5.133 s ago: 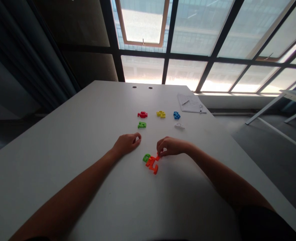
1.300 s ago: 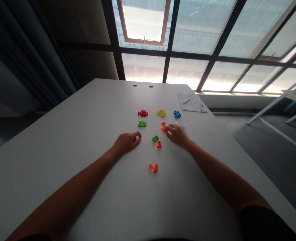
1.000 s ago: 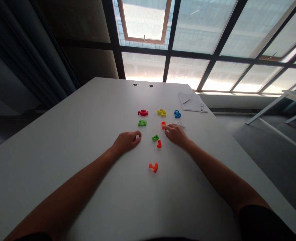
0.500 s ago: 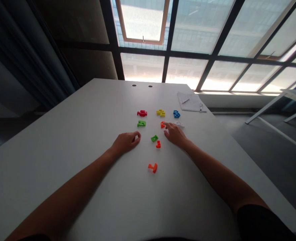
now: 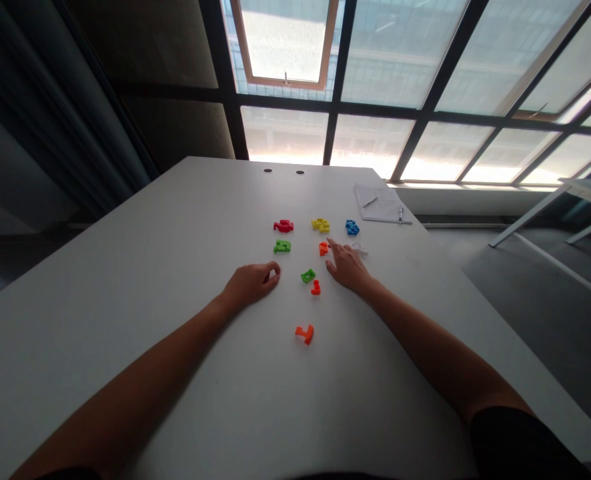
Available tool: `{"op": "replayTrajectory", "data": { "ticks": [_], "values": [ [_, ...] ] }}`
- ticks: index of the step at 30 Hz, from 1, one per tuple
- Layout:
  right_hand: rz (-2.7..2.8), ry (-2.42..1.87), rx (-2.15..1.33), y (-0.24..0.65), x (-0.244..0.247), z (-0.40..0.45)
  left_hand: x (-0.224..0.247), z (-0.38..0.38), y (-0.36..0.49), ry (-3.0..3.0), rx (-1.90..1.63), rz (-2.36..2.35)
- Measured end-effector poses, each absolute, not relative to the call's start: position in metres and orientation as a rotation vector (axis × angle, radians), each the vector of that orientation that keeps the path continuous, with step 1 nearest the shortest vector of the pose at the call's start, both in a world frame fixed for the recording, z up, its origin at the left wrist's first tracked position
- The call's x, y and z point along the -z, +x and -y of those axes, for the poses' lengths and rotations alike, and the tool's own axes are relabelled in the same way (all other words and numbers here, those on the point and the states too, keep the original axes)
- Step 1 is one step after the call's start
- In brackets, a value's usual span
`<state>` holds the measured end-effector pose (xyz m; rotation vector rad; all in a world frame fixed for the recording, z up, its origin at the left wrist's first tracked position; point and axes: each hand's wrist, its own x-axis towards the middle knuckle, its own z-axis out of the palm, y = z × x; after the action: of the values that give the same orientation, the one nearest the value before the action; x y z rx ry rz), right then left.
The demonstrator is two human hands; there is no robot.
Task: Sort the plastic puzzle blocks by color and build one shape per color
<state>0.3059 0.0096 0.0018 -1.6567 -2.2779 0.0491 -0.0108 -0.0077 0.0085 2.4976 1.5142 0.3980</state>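
My left hand [image 5: 252, 281] rests on the white table [image 5: 215, 220] with its fingers curled in toward the thumb; nothing shows in it. My right hand [image 5: 348, 267] lies open, index finger stretched out beside a small orange plastic piece [image 5: 323, 249]. Whether they touch is too small to tell. A whitish piece [image 5: 359, 249] sits partly behind that hand. Between my hands are a green frame-shaped piece [image 5: 308, 275] and a red-orange piece [image 5: 316, 288]. Closer to me lies an orange T-shaped piece [image 5: 305, 334].
Farther back lie red [image 5: 283, 226], yellow [image 5: 320, 225] and blue [image 5: 352, 227] plastic pieces, with another green piece [image 5: 282, 247] in front of the red one. Papers [image 5: 383, 202] with pens lie near the right edge. Two round holes [image 5: 300, 172] mark the table's far end.
My right index finger has extended away from me and off the orange piece, which now shows more fully and sits slightly farther left. My left hand has stayed put.
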Motion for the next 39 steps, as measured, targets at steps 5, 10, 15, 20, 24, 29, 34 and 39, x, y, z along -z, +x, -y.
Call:
{"op": "replayTrajectory", "data": {
  "ticks": [5, 10, 15, 20, 24, 29, 34, 39],
  "values": [
    [2.295, -1.373, -0.1, 0.309, -0.011, -0.007, -0.009, 0.008, -0.011, 2.494, -0.382, -1.513],
    [2.489, -0.876, -0.387, 0.3, -0.032, 0.009, -0.009, 0.009, -0.011, 2.49, -0.393, -1.508],
    [2.679, -0.818, -0.539, 0.296, -0.045, 0.019, -0.008, 0.008, -0.011, 2.5, -0.41, -1.509],
    [2.751, -0.914, -0.634, 0.3, -0.047, 0.017, -0.008, 0.008, -0.011, 2.504, -0.404, -1.501],
    [2.76, -0.966, -0.725, 0.303, -0.051, 0.013, -0.009, 0.008, -0.011, 2.499, -0.4, -1.505],
    [2.625, -1.128, -0.943, 0.313, -0.054, 0.004, -0.008, 0.008, -0.011, 2.511, -0.401, -1.512],
    [2.468, -1.351, -1.015, 0.323, -0.043, -0.006, -0.008, 0.008, -0.012, 2.511, -0.396, -1.509],
    [2.383, -1.376, -1.032, 0.328, -0.039, -0.008, -0.01, 0.009, -0.011, 2.51, -0.389, -1.509]
  ]
}}
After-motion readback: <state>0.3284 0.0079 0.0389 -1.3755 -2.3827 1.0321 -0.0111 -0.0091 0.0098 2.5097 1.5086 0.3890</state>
